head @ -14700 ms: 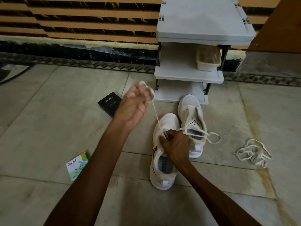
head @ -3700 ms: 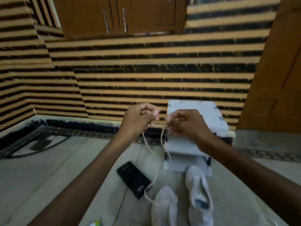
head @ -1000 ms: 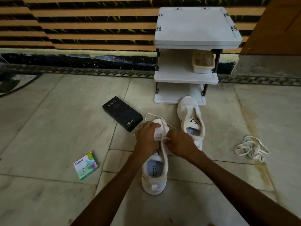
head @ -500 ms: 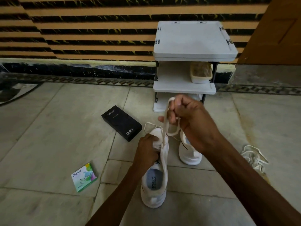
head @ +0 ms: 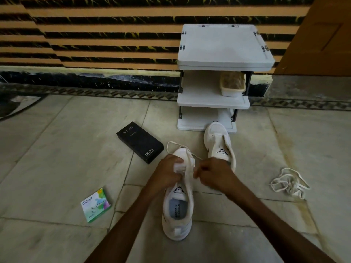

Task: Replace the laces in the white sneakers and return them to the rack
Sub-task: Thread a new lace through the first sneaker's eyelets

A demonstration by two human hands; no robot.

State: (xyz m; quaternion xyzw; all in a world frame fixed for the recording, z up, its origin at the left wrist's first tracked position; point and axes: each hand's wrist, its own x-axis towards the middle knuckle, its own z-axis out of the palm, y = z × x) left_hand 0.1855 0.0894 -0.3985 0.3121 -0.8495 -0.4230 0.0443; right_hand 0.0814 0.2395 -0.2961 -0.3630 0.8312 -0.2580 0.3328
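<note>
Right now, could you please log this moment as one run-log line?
step: lacing | left hand: grips near sneaker | right hand: pinches lace | far sneaker: floor, by rack

Only two arms of the person are seen: the left forearm and the right forearm, both shown bare along the whole visible length, from the bottom edge of the frame up to the wrists. The left hand and the right hand are likewise bare, viewed from the back with knuckles outlined. Finer detail on fingers and wrists is lost to dim light and blur.
</note>
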